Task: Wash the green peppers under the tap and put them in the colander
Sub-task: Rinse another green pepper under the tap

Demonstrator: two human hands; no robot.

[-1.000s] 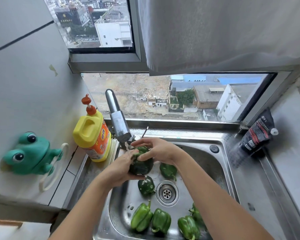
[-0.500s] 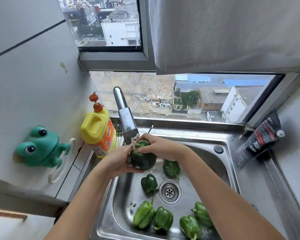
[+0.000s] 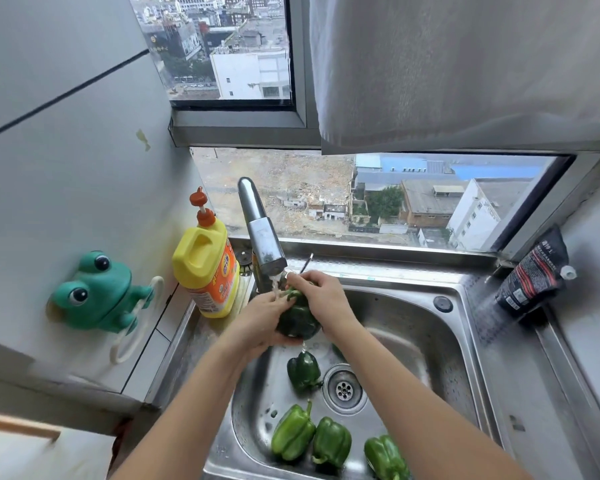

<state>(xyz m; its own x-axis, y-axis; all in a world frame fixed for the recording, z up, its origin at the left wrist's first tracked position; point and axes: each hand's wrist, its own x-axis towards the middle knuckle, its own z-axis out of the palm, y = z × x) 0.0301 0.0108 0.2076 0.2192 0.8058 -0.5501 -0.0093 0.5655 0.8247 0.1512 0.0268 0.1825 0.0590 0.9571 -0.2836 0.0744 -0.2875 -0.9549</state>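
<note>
wet pepper, slick grip, and no colander in sight

nearest us, a row of three peppers point(image 3: 331, 441) lies along the front of the sink point(image 3: 465, 341). a darker pepper point(image 3: 303, 372) sits just beside the drain point(image 3: 343, 389). we judge all four to be unwashed, so most of the task remains.

above them, the held pepper point(image 3: 297, 318) is between both hands. our left hand point(image 3: 260, 320) cups it from the side and below with its fingers curled round it. our right hand point(image 3: 321, 299) wraps over the top, its fingers also gripping. the water point(image 3: 274, 284) from the tap point(image 3: 262, 237) lands where the two hands meet.

the main risk is the glossy, wet skin. if we loosen either hand to turn the pepper, it could slip out and drop among the unwashed ones, and then we could no longer tell clean from dirty. the stream may also splash off the pepper's shoulders toward the detergent bottle point(image 3: 207, 268), which stands just beside the tap.

we cannot see the colander at all, so the hand-off means carrying a dripping pepper out of the sink to a place we cannot yet see.
</note>
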